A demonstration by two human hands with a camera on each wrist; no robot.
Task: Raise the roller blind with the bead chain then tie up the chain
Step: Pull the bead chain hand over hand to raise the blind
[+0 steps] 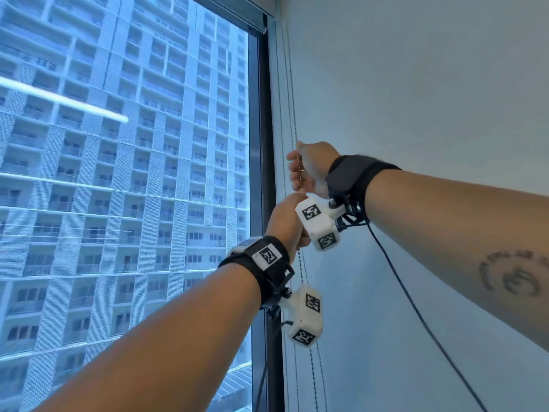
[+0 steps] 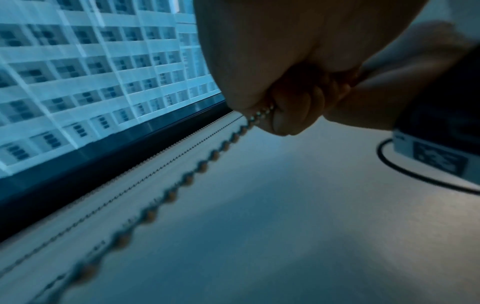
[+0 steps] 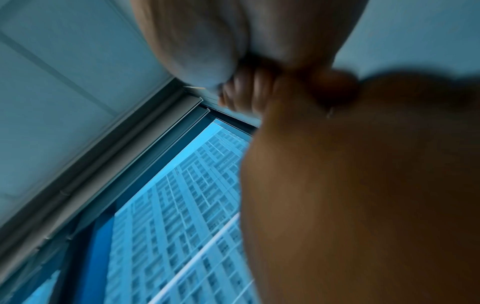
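Observation:
The bead chain (image 1: pixel 292 99) hangs down the wall just right of the window frame. My right hand (image 1: pixel 312 165) grips it at about mid height, a short stretch showing between its curled fingers. Directly below, my left hand (image 1: pixel 288 221) is fisted around the same chain, which carries on downward (image 1: pixel 301 269). In the left wrist view the chain (image 2: pixel 215 154) leaves the curled fingers (image 2: pixel 291 115) of my left hand (image 2: pixel 259 61). The right wrist view is blurred; it shows my right hand (image 3: pixel 207 51) with curled fingers (image 3: pixel 241 92). The blind's bottom bar (image 1: pixel 255 23) sits near the window top.
A dark window frame (image 1: pixel 267 144) separates the glass from the pale wall (image 1: pixel 416 84). Thinner chain strands (image 1: pixel 280 114) run beside the frame. A black cable (image 1: pixel 416 307) droops from the right wrist camera across the wall. A tower block fills the glass.

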